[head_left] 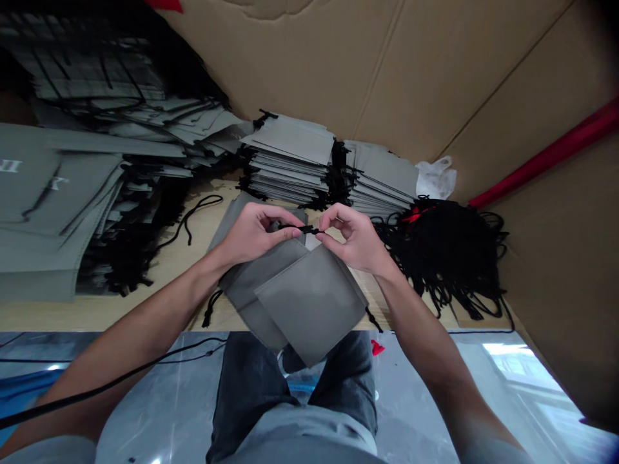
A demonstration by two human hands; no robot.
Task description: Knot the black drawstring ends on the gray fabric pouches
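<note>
My left hand (261, 231) pinches a short black cord (306, 229) between thumb and fingers. On the other side of a small knot, my right hand (352, 237) grips the same cord with its fingertips. Below the hands hangs a grey drawstring pouch (312, 299), its lower corner past the table's front edge. Another grey pouch (256, 303) lies partly under it. A black cord end (372, 319) sticks out at the right side of the upper pouch, and another (211, 309) at the lower left.
Stacked grey pouches (290, 167) stand behind my hands, with a second stack (380, 177) beside them. Larger piles (39, 212) fill the left. A heap of black cords (449, 251) lies at right, near a crumpled plastic bag (436, 178). Cardboard (333, 71) walls the back of the table (169, 283).
</note>
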